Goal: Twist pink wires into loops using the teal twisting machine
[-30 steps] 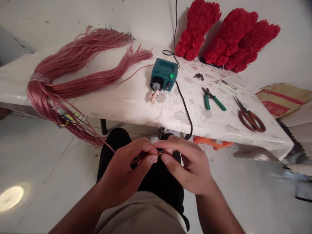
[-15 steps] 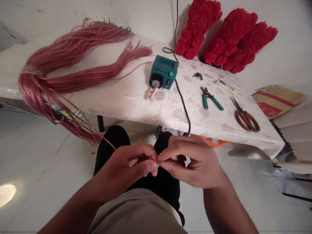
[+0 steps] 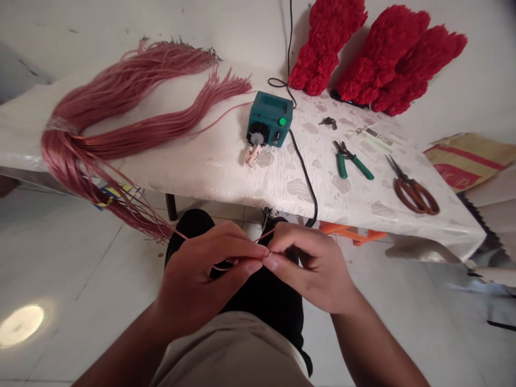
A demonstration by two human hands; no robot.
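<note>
Landmark: teal box (image 3: pixel 269 119) on the white table (image 3: pixel 209 166), mid-surface, black cable (image 3: pixel 303 172) running off its near-right side and over the table edge

Hands sit below the table edge, nearer the camera than the box, over the lap. Left hand (image 3: pixel 201 279) and right hand (image 3: pixel 312 269) meet fingertip to fingertip. Both pinch one thin pink cord (image 3: pixel 264 237): thumb and forefinger of each pressed together on it where they meet. A short length of cord rises from the pinch toward the table edge; whether a small part sits on its end, cannot tell

Work state, judged: one strand in hand, at a fiddly end-finishing stage, not yet set down. Large bundle of pink cords (image 3: pixel 121 107) lies left of the box, looped over the left table edge and hanging to the floor side, so most strands look still to be handled. No separate finished pile to be made out

Right of the box: green-handled pliers (image 3: pixel 352 161), farther right brown-handled scissors (image 3: pixel 415 188), both lying untouched. Behind and right of the box, red fluffy bundles (image 3: pixel 374 54) lean on the wall
</note>
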